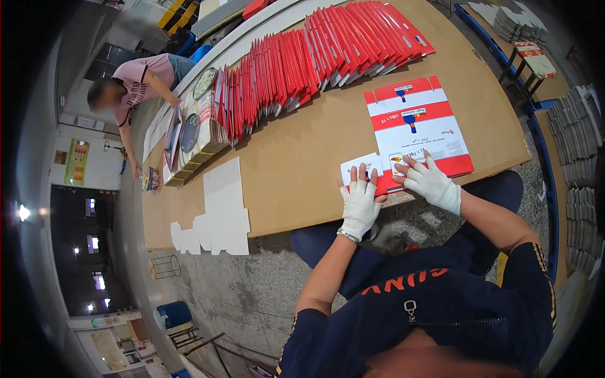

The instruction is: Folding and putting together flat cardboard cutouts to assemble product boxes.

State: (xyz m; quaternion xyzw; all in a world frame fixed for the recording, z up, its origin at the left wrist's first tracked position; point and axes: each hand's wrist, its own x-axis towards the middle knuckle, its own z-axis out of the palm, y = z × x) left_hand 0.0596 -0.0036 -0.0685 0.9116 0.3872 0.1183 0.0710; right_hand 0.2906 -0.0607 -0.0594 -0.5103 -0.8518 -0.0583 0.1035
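A flat red-and-white printed carton (428, 142) lies on the brown cardboard-covered table (302, 183) right in front of me. Both my hands wear white gloves that leave the fingertips bare. My left hand (361, 205) rests on the carton's near left flap, fingers stretched out and spread. My right hand (432, 183) lies on the carton's near edge beside it, fingers also spread flat. Neither hand grips anything. Behind the carton, a long row of folded red cartons (283, 75) leans across the table.
White carton blanks (224, 208) lie at the table's left edge. Bundled flat cartons (201, 135) stand at the far left, where a person in a pink shirt (142, 82) leans over the table. Stacks of grey-white sheets (576, 145) stand along the right, near a small stool (532, 60).
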